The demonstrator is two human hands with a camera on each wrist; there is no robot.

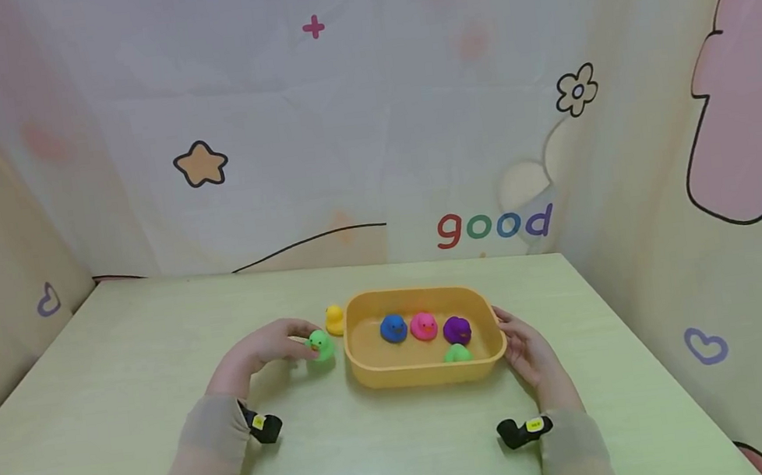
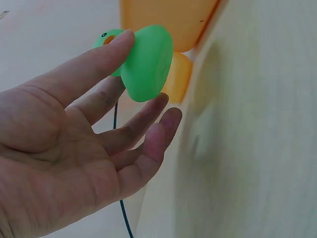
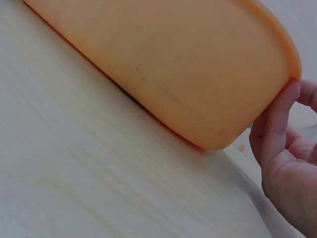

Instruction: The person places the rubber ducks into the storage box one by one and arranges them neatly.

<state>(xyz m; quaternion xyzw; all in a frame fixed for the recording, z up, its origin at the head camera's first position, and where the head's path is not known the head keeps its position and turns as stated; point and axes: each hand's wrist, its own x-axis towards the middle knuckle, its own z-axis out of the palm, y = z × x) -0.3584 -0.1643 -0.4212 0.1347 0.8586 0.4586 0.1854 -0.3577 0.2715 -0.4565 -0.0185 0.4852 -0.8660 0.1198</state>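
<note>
My left hand (image 1: 273, 345) pinches a light green rubber duck (image 1: 320, 345) between thumb and fingertips, just left of the basin. In the left wrist view the green duck (image 2: 148, 64) is tilted, its flat base facing the camera, clear of the table. The fingers of my right hand (image 1: 527, 346) touch the outer right end of the yellow plastic basin (image 1: 404, 377). In the right wrist view those fingertips lie against the basin wall (image 3: 188, 74), just under its rim. Inside sit blue (image 1: 394, 329), pink (image 1: 423, 327) and purple ducks (image 1: 457, 331), plus another green duck (image 1: 458, 353), partly hidden by the front wall.
A yellow duck (image 1: 335, 320) stands on the table against the basin's left end, close beyond the left fingers. The pale wooden table (image 1: 392, 456) meets a printed cloth backdrop (image 1: 339, 117) behind and at both sides.
</note>
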